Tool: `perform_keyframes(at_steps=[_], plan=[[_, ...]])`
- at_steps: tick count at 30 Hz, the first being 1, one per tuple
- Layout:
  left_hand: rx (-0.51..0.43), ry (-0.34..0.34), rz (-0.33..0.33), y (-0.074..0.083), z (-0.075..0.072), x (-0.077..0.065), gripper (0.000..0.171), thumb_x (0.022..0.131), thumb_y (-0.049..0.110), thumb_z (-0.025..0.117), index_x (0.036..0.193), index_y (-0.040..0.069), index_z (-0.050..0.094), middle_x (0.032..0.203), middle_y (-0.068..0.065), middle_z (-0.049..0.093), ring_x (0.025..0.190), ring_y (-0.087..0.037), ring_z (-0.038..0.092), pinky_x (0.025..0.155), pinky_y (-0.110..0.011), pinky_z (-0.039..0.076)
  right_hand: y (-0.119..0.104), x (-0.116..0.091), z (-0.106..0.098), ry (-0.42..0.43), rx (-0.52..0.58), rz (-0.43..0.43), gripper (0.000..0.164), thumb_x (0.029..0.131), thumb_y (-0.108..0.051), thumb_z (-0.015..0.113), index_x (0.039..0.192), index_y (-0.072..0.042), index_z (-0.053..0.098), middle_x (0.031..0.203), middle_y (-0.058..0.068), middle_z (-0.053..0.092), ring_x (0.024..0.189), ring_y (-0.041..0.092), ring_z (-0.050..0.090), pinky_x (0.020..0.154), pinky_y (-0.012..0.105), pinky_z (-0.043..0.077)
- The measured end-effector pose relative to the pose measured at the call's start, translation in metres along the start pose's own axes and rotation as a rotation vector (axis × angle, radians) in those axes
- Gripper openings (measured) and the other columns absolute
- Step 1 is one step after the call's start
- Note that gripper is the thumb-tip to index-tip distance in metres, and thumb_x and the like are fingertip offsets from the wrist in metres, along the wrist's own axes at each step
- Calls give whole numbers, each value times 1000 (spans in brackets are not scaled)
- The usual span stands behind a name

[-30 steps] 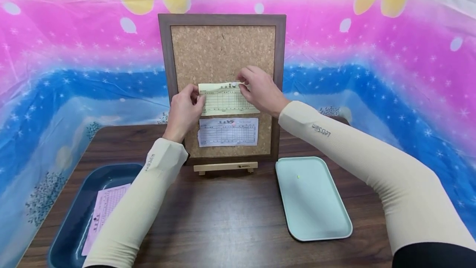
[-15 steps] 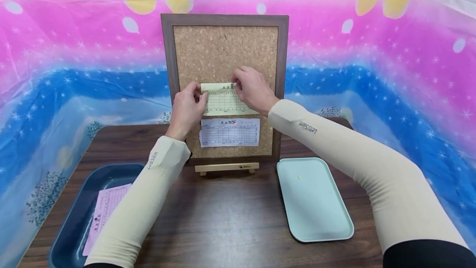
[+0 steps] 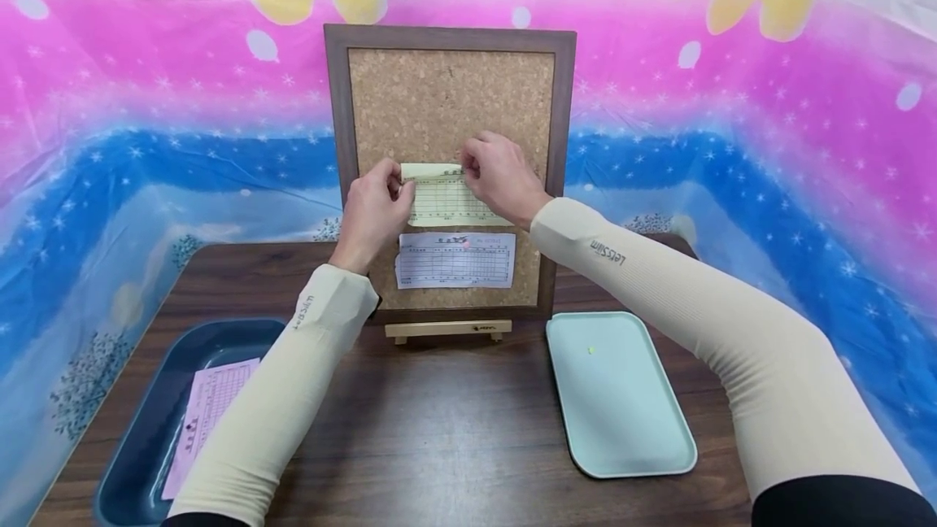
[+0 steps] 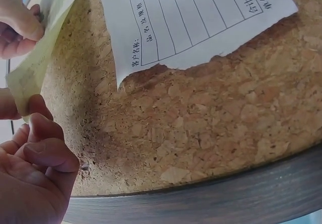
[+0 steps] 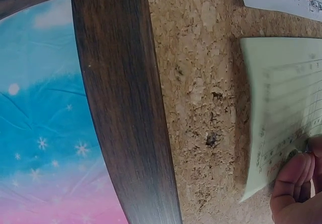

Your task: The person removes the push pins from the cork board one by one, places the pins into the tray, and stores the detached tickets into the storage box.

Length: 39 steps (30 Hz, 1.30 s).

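Observation:
A pale yellow printed form (image 3: pixel 443 203) lies against the cork board (image 3: pixel 450 100). Its upper left edge is pinched between the thumb and fingers of my left hand (image 3: pixel 369 210). In the left wrist view the form's sheet (image 4: pixel 32 75) stands away from the cork. At the form's top, right of its middle, my right hand (image 3: pixel 505 179) pinches a small push pin, mostly hidden by the fingers. Below hangs a white printed form (image 3: pixel 455 262) with a torn left edge, held by a pink pin (image 3: pixel 465 245).
The framed board stands on a small wooden easel (image 3: pixel 448 328) on the dark wood table (image 3: pixel 417 429). A blue tray (image 3: pixel 139 437) at left holds a pink form (image 3: pixel 201 421). A light green tray (image 3: pixel 622 397) at right bears one tiny yellow-green piece (image 3: pixel 590 350).
My right hand has shifted slightly left along the form's top, and its fingers now cover the pale pin seen earlier. The left hand keeps its pinch. The view has drifted a little.

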<state>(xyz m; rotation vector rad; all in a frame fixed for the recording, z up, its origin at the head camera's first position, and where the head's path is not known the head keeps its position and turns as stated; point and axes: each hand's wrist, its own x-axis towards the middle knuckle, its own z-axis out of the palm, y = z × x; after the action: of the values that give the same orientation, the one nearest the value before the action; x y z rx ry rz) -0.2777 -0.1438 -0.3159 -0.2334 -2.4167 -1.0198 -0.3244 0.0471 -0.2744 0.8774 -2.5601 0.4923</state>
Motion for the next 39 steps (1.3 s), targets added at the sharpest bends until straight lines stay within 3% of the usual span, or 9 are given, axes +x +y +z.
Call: perform_keyframes(at_steps=[14, 20, 30, 39], plan=[[17, -3, 3, 3, 0, 2, 13, 94, 17, 55, 92, 4, 54, 75, -8, 56, 63, -23, 51, 60, -35, 38, 5, -4, 1, 38, 19, -28, 8, 84, -1, 61, 87, -8, 62, 90, 2, 58, 84, 17, 53, 75, 30, 43], [18, -3, 5, 3, -1, 2, 13, 94, 16, 55, 91, 4, 54, 76, -8, 56, 63, -24, 52, 61, -35, 39, 4, -7, 2, 7, 6, -22, 11, 81, 1, 61, 85, -9, 61, 86, 2, 56, 80, 16, 51, 72, 29, 43], [-4, -29, -7, 3, -2, 0, 13, 96, 16, 54, 94, 3, 53, 79, -9, 57, 64, -23, 52, 58, -35, 39, 7, -11, 7, 42, 22, -67, 9, 85, -1, 59, 91, -7, 63, 86, 1, 55, 79, 15, 50, 71, 27, 42], [-30, 1, -2, -4, -9, -3, 14, 99, 13, 50, 97, 1, 55, 76, -12, 55, 62, -25, 48, 57, -35, 36, 12, -14, -4, 60, 30, -82, 17, 84, 7, 57, 93, -6, 62, 93, 5, 58, 89, 21, 54, 81, 33, 43]])
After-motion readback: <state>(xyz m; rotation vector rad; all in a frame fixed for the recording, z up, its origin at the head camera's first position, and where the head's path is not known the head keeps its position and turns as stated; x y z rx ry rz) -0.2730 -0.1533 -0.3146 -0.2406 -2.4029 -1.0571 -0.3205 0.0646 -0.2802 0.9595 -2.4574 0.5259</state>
